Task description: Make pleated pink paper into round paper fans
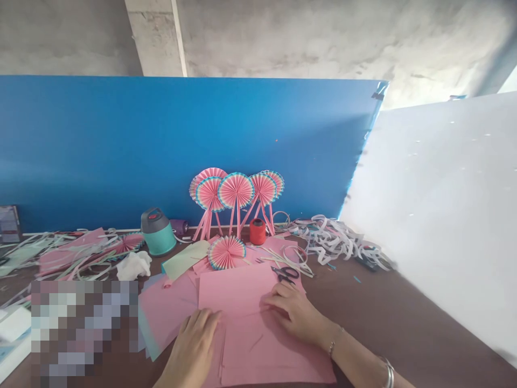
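Note:
Sheets of pink paper [258, 345] lie on the table in front of me, the upper ones slightly offset. My left hand [197, 339] rests at their left edge, its fingers stretched forward and touching the paper. My right hand [297, 312] is over the right part of the sheets, fingers apart and bent down towards the paper, with nothing visible in them. Black-handled scissors [286, 274] lie just beyond the right fingertips, on the pink paper. More pink and pale blue sheets [169, 315] fan out to the left. A folded paper rosette [226, 253] lies beyond the stack.
Several pleated paper fans [236, 191] lean against the blue partition [161, 129]. In front of them stands a red spool [257, 231]. A teal and grey container [159, 234] is further left, near crumpled white tissue [134, 265]. Paper strips [337, 240] are heaped at the right.

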The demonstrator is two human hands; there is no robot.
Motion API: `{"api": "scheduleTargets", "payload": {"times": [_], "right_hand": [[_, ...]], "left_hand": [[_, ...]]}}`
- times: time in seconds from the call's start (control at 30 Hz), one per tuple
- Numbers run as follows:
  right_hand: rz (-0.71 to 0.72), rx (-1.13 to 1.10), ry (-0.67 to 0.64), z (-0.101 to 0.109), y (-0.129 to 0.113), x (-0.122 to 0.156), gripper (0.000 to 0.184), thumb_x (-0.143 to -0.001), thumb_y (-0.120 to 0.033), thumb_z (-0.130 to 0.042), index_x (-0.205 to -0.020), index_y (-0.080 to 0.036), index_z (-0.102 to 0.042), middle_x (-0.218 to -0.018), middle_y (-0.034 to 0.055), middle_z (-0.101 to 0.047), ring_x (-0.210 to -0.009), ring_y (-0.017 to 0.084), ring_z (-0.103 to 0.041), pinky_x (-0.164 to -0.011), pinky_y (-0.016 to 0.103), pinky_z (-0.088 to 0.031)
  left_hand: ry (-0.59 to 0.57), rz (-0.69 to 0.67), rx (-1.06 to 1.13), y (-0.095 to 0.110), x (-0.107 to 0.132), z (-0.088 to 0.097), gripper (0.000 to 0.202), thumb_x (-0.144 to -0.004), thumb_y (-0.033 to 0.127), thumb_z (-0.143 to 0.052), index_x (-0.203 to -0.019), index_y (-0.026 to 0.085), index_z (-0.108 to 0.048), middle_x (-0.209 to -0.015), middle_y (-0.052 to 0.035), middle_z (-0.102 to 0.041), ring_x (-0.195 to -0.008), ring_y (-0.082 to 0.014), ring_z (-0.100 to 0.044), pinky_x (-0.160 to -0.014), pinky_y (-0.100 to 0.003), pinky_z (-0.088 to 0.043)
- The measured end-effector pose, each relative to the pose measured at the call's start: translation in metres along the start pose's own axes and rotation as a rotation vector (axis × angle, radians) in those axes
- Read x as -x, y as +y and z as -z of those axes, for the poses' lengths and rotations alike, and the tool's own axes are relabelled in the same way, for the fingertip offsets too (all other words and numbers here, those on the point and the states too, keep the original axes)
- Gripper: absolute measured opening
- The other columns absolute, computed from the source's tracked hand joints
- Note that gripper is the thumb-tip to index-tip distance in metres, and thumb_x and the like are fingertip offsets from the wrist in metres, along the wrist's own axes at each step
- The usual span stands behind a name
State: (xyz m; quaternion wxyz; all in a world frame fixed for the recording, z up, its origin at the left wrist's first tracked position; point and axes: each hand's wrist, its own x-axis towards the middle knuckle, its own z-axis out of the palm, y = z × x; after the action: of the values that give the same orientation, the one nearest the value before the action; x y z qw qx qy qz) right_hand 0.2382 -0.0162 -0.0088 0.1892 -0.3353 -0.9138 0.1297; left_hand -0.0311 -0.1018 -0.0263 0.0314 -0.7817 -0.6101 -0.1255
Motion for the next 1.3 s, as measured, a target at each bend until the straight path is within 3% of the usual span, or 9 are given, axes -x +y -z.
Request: {"api": "scheduleTargets", "payload": {"times": [0.13, 0.33, 0.67, 0.83, 1.0, 1.13, 1.23, 1.3], "right_hand": [[-0.064, -0.143, 0.071, -0.004, 0.005, -0.005, 0.012, -0.087, -0.02, -0.053, -0.084, -0.019, -0.064, -0.088, 0.0055, -0.061, -0.086, 0.019, -0.053, -0.078, 0.032, -0.042], [-0.084, -0.133, 0.123, -0.013, 0.009, -0.009, 0.022, -0.092, -0.022, -0.044, -0.075, -0.018, -0.058, -0.086, 0.0056, -0.057, -0.084, 0.018, -0.051, -0.077, 0.033, -0.043], [-0.138, -0.074, 0.155, -0.02, 0.01, -0.012, 0.018, -0.086, -0.012, -0.049, -0.069, -0.019, -0.049, -0.084, 0.004, -0.053, -0.082, 0.018, -0.05, -0.074, 0.033, -0.043], [-0.152, -0.077, 0.163, -0.021, 0.011, -0.013, 0.022, -0.085, -0.012, -0.052, -0.066, -0.018, -0.046, -0.081, 0.0027, -0.053, -0.079, 0.017, -0.049, -0.072, 0.031, -0.042], [-0.176, -0.088, 0.162, -0.018, 0.009, -0.013, 0.022, -0.087, -0.015, -0.052, -0.065, -0.019, -0.046, -0.08, 0.0027, -0.053, -0.078, 0.017, -0.05, -0.071, 0.03, -0.042], [-0.162, -0.046, 0.15, -0.012, 0.004, -0.011, 0.004, -0.088, -0.019, -0.052, -0.084, -0.019, -0.054, -0.089, 0.0044, -0.055, -0.085, 0.019, -0.052, -0.076, 0.03, -0.041], [-0.053, 0.087, 0.088, -0.01, 0.001, -0.009, 0.019, -0.087, -0.014, -0.049, -0.102, -0.02, -0.058, -0.102, 0.007, -0.056, -0.094, 0.021, -0.05, -0.08, 0.032, -0.038], [0.047, 0.198, 0.028, -0.01, 0.001, -0.007, 0.028, -0.086, -0.009, -0.046, -0.106, -0.023, -0.06, -0.111, 0.0079, -0.055, -0.097, 0.021, -0.048, -0.082, 0.034, -0.035]], "left_hand": [[-0.029, 0.1, 0.235, -0.006, -0.003, 0.004, 0.019, -0.089, 0.015, -0.04, -0.086, 0.02, -0.059, -0.087, -0.0056, -0.064, -0.081, -0.0199, -0.062, -0.07, -0.032, -0.049], [-0.036, 0.128, 0.336, -0.008, -0.009, 0.008, 0.018, -0.088, 0.016, -0.04, -0.075, 0.021, -0.051, -0.082, -0.0035, -0.059, -0.078, -0.0185, -0.06, -0.071, -0.032, -0.046], [-0.091, 0.162, 0.154, -0.006, -0.016, 0.007, 0.023, -0.09, 0.014, -0.033, -0.076, 0.02, -0.051, -0.087, -0.0057, -0.055, -0.082, -0.0191, -0.059, -0.075, -0.032, -0.046], [-0.167, 0.141, 0.069, -0.006, -0.022, 0.014, 0.024, -0.089, 0.013, -0.032, -0.08, 0.018, -0.053, -0.09, -0.0067, -0.055, -0.082, -0.0193, -0.058, -0.074, -0.032, -0.046], [-0.169, 0.112, 0.039, -0.009, -0.022, 0.014, 0.026, -0.086, 0.009, -0.031, -0.082, 0.017, -0.056, -0.089, -0.0066, -0.055, -0.08, -0.0187, -0.056, -0.073, -0.032, -0.045], [-0.157, 0.038, 0.011, -0.009, -0.019, 0.015, 0.048, -0.076, -0.003, -0.032, -0.109, 0.02, -0.057, -0.102, -0.0073, -0.059, -0.09, -0.018, -0.057, -0.079, -0.031, -0.046], [-0.198, -0.052, -0.084, -0.006, -0.02, 0.02, 0.078, -0.068, -0.011, -0.031, -0.128, 0.035, -0.05, -0.121, -0.006, -0.056, -0.102, -0.0191, -0.056, -0.08, -0.031, -0.049], [-0.225, -0.143, -0.146, -0.003, -0.022, 0.024, 0.089, -0.065, -0.013, -0.03, -0.131, 0.046, -0.045, -0.129, -0.0037, -0.053, -0.109, -0.0211, -0.054, -0.082, -0.033, -0.05]]}}
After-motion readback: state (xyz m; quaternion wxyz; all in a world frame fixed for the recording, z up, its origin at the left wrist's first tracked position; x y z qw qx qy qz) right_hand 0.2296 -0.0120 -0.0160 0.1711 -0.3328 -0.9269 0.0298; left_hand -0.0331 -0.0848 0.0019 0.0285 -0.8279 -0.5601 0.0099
